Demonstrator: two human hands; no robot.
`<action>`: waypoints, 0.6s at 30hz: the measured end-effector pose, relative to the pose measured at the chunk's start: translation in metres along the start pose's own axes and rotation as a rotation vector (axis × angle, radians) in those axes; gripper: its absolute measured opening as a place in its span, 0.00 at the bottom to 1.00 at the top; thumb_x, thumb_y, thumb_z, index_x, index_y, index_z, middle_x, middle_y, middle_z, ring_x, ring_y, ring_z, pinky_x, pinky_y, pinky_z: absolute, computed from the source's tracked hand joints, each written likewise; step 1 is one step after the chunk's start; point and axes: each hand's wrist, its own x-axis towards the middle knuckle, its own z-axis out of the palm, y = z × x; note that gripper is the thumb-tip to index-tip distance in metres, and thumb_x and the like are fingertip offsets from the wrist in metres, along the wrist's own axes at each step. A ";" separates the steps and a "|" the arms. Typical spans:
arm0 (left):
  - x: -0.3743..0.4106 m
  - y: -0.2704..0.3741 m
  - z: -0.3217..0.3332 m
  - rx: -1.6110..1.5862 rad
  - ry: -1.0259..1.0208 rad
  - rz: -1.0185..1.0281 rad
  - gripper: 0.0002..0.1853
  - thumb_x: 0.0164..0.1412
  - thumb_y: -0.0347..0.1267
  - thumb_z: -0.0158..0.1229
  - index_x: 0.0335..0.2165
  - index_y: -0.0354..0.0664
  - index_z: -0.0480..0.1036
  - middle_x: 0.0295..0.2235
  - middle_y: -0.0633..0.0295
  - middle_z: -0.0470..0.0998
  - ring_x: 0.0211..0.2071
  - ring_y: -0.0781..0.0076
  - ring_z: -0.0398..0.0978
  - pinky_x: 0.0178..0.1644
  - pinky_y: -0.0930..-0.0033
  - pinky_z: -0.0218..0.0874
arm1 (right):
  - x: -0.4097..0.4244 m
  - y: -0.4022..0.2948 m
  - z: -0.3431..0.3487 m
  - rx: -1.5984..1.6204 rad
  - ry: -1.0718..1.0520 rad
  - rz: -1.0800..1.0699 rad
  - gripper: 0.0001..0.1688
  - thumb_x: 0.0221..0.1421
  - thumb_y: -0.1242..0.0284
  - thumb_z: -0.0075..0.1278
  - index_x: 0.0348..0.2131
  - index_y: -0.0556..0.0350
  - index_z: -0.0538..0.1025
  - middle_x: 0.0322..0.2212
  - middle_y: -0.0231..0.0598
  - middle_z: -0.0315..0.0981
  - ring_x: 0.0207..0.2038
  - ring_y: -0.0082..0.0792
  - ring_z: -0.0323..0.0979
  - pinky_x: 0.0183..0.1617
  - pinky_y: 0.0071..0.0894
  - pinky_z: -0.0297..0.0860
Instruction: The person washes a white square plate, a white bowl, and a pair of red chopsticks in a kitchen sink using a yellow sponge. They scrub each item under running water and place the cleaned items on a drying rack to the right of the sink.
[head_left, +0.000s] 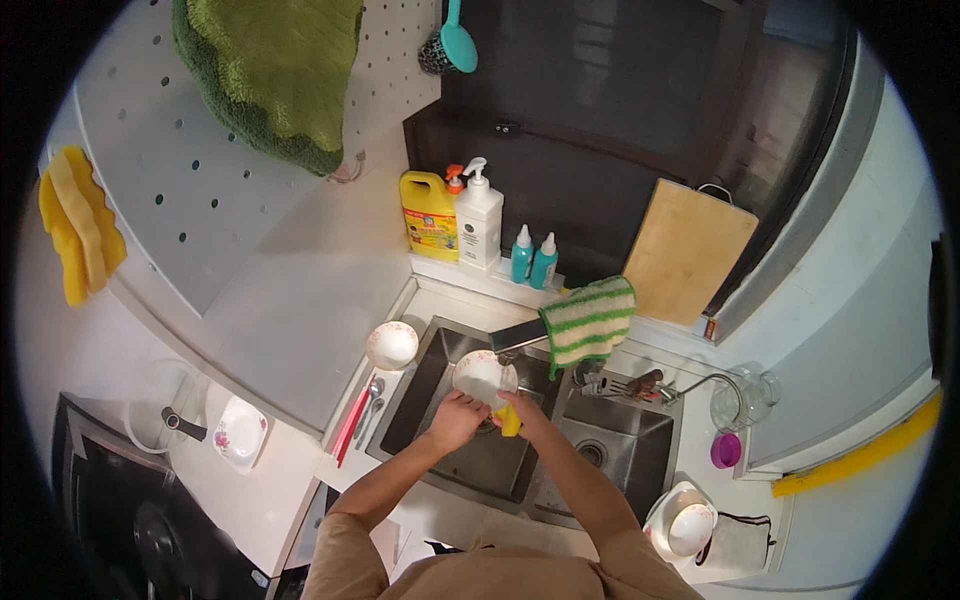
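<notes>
A white bowl with a reddish floral rim (480, 375) is held over the left basin of the steel double sink (469, 487). My left hand (457, 421) grips the bowl's near left edge. On its near right side, my right hand (523, 417) holds a yellow sponge or cloth (511, 422) against the bowl. The faucet (519, 335) reaches over the bowl's far right edge, and a green-and-cream striped cloth (590, 319) drapes over its base end. Part of the bowl's near side is hidden by my fingers.
Left of the sink are another bowl (392, 346), red chopsticks (352, 427) and spoons (369, 416). Stacked dishes (688, 525) stand at the right front. Pump bottles (478, 221) and a wooden cutting board (690, 251) line the sill. A small curved tap (705, 384) rises beside the right basin.
</notes>
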 end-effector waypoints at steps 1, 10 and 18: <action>0.004 0.007 0.004 -0.033 0.010 0.005 0.09 0.38 0.29 0.52 0.26 0.46 0.72 0.23 0.65 0.72 0.29 0.70 0.71 0.38 0.68 0.56 | 0.008 0.006 -0.013 0.006 0.035 -0.067 0.25 0.44 0.68 0.51 0.43 0.54 0.62 0.35 0.39 0.63 0.35 0.34 0.66 0.31 0.33 0.68; 0.018 0.017 0.013 -0.215 0.034 -0.096 0.08 0.40 0.27 0.52 0.27 0.45 0.70 0.26 0.63 0.72 0.32 0.65 0.70 0.39 0.67 0.54 | 0.024 0.010 -0.022 -0.074 0.261 -0.398 0.25 0.40 0.78 0.44 0.42 0.60 0.61 0.36 0.44 0.63 0.36 0.37 0.66 0.37 0.34 0.65; 0.025 0.011 0.016 -0.330 0.083 -0.119 0.09 0.40 0.25 0.55 0.27 0.43 0.69 0.26 0.59 0.71 0.33 0.61 0.69 0.40 0.63 0.55 | 0.021 0.001 -0.019 -0.144 0.242 -0.476 0.25 0.40 0.77 0.45 0.42 0.59 0.60 0.36 0.44 0.62 0.36 0.37 0.66 0.39 0.34 0.64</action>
